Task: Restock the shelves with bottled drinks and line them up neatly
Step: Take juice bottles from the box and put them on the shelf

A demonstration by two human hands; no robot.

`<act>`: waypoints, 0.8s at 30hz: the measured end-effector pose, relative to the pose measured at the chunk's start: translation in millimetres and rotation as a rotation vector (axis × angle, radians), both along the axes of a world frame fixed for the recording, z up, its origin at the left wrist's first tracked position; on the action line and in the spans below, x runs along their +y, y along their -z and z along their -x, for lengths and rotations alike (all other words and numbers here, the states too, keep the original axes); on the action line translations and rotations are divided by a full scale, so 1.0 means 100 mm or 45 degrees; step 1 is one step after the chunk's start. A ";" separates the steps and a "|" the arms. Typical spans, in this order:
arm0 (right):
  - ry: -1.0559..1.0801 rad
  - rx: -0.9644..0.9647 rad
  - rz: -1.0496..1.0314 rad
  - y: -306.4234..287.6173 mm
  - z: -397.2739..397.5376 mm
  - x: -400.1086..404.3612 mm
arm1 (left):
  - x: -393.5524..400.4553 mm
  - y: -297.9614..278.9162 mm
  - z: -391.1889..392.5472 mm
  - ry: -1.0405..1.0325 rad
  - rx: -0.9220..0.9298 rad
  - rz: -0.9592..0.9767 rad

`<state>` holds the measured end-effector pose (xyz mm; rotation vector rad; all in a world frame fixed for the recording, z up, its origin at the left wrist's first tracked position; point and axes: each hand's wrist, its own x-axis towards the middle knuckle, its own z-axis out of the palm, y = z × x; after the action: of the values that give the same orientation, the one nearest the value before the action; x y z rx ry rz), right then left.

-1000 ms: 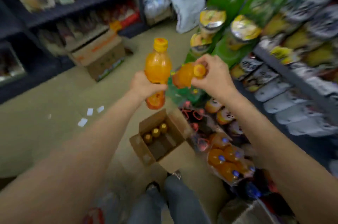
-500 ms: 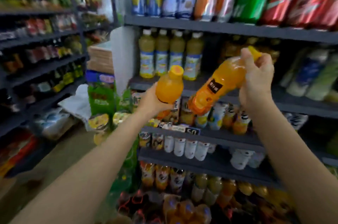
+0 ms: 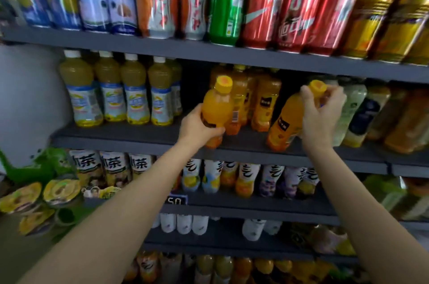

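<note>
Orange juice bottles sit at the front of the dark middle shelf point(image 3: 139, 137): one point(image 3: 217, 112) upright, the left hand point(image 3: 197, 124) curled round its lower body, the other point(image 3: 287, 119) tilted, its neck pinched by the right hand point(image 3: 321, 109).

On the middle shelf point(image 3: 139, 137), the left hand point(image 3: 197, 125) holds one bottle point(image 3: 217, 109) at the front edge, left of the tilted bottle point(image 3: 286, 121) held by the right hand point(image 3: 322, 112), with a row of standing bottles point(image 3: 264, 100) behind them, cans point(image 3: 227, 7) above.
</note>
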<state>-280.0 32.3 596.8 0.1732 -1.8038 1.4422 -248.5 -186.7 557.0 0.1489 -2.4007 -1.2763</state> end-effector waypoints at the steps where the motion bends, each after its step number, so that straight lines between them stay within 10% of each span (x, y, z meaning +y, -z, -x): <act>1: -0.018 -0.008 -0.017 0.03 0.08 -0.01 | 0.02 -0.01 0.08 -0.026 0.004 -0.028; 17: -0.306 -0.308 -0.618 0.19 0.49 -0.54 | 0.08 0.16 0.46 -0.200 -0.107 0.127; 24: -0.150 -0.324 -0.480 0.26 0.61 -0.58 | 0.02 0.19 0.55 -0.185 -0.113 0.183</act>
<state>-341.4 -25.4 571.1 0.3022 -2.3009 1.2328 -303.3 -184.7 537.7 0.3369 -2.4955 -1.0489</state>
